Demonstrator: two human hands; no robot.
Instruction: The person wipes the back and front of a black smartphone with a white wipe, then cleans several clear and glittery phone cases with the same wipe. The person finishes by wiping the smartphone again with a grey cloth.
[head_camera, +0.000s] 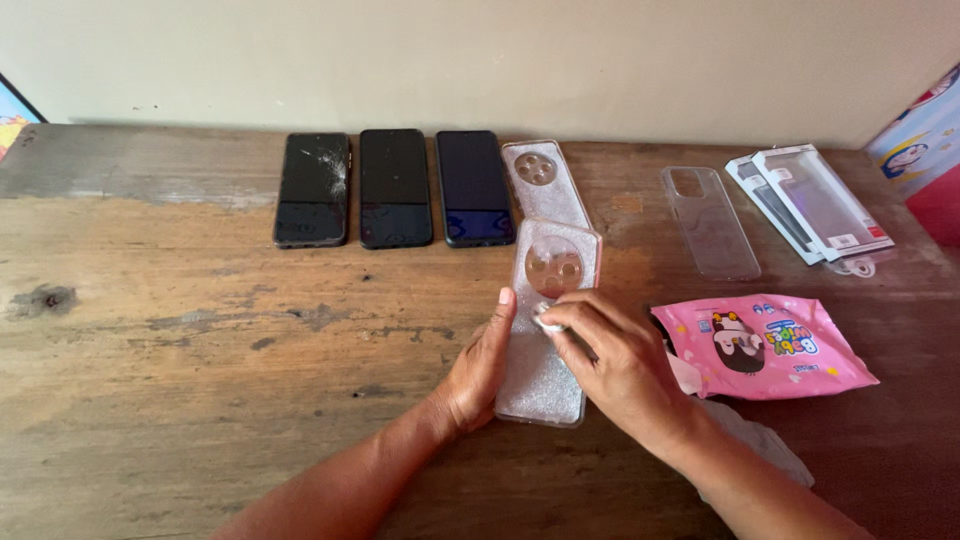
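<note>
Both hands (560, 365) flank the glittery phone case (545, 330), right fingers pinching a wipe (547, 320).

Three phones (394, 187) lie side by side at the back of the surface (150, 330), and a phone case (543, 182) lies just right of them. Before it lies another case (547, 330) between the left hand (478, 370) and right hand (615, 365). A wipes pack (765, 345) lies right of the hands; behind it lie a third case (710, 222) and boxed packages (810, 203).
</note>
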